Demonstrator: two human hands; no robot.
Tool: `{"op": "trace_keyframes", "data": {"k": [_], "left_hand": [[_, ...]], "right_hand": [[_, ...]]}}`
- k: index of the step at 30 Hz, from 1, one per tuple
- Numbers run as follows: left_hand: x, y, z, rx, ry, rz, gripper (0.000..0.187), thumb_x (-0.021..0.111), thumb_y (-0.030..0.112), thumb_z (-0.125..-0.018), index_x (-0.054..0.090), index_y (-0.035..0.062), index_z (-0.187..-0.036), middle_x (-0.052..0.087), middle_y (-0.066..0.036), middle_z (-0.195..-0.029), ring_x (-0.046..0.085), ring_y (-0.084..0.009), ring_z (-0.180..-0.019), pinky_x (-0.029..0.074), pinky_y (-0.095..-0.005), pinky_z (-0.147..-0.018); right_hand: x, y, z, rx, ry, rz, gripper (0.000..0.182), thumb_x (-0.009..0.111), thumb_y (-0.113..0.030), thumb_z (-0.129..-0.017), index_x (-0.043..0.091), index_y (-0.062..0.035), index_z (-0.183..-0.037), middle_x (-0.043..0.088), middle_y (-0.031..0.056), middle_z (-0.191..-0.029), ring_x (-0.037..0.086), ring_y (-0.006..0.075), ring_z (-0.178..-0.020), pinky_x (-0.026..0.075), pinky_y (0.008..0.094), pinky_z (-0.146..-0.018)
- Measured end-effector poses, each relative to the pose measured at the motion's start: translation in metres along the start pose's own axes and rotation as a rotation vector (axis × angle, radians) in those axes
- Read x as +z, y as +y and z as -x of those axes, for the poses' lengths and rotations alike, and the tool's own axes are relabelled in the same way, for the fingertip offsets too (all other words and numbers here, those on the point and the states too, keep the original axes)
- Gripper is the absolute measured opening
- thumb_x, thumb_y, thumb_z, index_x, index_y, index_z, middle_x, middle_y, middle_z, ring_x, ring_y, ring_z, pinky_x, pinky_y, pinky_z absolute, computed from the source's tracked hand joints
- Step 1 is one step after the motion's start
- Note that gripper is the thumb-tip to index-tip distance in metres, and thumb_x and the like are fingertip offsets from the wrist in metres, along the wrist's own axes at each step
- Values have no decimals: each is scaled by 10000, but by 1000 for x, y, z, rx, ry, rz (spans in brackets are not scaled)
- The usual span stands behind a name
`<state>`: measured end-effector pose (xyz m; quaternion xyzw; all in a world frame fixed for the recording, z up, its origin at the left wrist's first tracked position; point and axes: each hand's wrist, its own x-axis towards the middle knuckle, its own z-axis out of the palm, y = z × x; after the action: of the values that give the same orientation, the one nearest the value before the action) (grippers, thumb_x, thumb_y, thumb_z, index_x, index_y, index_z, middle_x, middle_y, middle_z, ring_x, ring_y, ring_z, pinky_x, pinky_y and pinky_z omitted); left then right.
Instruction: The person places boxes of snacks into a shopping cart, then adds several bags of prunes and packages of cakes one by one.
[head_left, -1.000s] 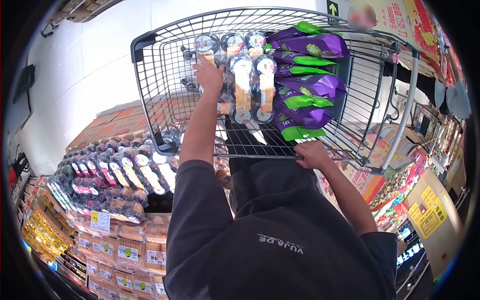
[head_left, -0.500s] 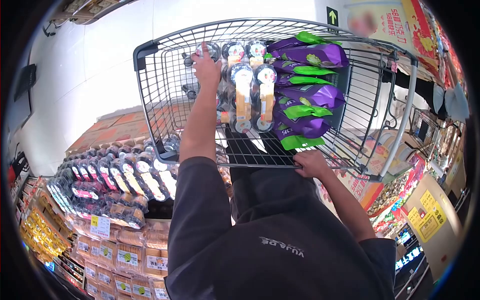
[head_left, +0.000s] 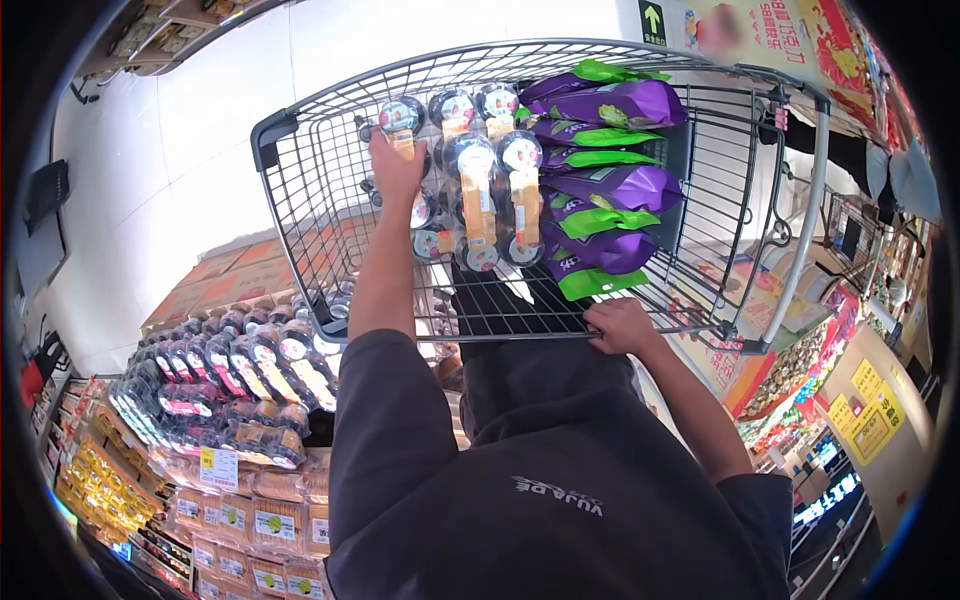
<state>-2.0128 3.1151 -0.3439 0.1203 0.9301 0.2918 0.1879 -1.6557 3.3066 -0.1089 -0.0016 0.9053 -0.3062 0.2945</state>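
My left hand (head_left: 398,168) is inside the shopping cart (head_left: 290,190), its fingers closed around the middle of a pack of round dark-lidded jars (head_left: 403,115). This pack has a tan paper band and lies leftmost in the row. Right beside it, more banded jar packs (head_left: 477,195) lie side by side, some stacked on others. Several purple and green bags (head_left: 615,190) stand against them on the cart's handle side. My right hand (head_left: 618,325) is wrapped round the near top rim of the cart.
A display of similar jar packs (head_left: 230,370) stands at lower left above packaged biscuit-like goods (head_left: 265,520). Brown cartons (head_left: 235,275) sit behind it. The cart's handle (head_left: 800,230) is on the right, near colourful displays (head_left: 790,390). A green arrow sign (head_left: 652,22) is on the floor.
My left hand has drawn back from the top jar to the pack's middle, uncovering its lid and band. My right hand stays on the rim. The view has shifted slightly.
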Motion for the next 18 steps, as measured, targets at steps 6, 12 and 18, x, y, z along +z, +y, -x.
{"op": "trace_keyframes", "data": {"k": [6, 12, 18], "left_hand": [[15, -57, 56, -294, -365, 162, 1079, 871, 338, -609, 249, -28, -1410, 458, -312, -1287, 432, -446, -1226, 366, -466, -1040], [-8, -19, 73, -364, -344, 55, 1030, 858, 377, -638, 254, 37, -1400, 463, -285, -1266, 529, -441, -1113, 451, -484, -935], [7, 12, 84, -492, -196, -204, 978, 826, 402, -688, 259, 61, -1409, 464, -228, -1281, 562, -419, -1068, 466, -481, -916]], "right_hand": [[-1, -1, 0, 7, -5, -11, 335, 778, -279, -616, 535, -142, -803, 565, 10, -771, 633, 220, -747, 489, 384, -605], [-3, -1, -3, 5, -32, -10, 334, 775, -278, -628, 534, -135, -810, 569, 13, -783, 634, 221, -760, 492, 383, -618], [-4, -3, -2, -2, -40, 2, 328, 769, -275, -641, 539, -127, -823, 575, 19, -794, 637, 227, -774, 496, 381, -633]]}}
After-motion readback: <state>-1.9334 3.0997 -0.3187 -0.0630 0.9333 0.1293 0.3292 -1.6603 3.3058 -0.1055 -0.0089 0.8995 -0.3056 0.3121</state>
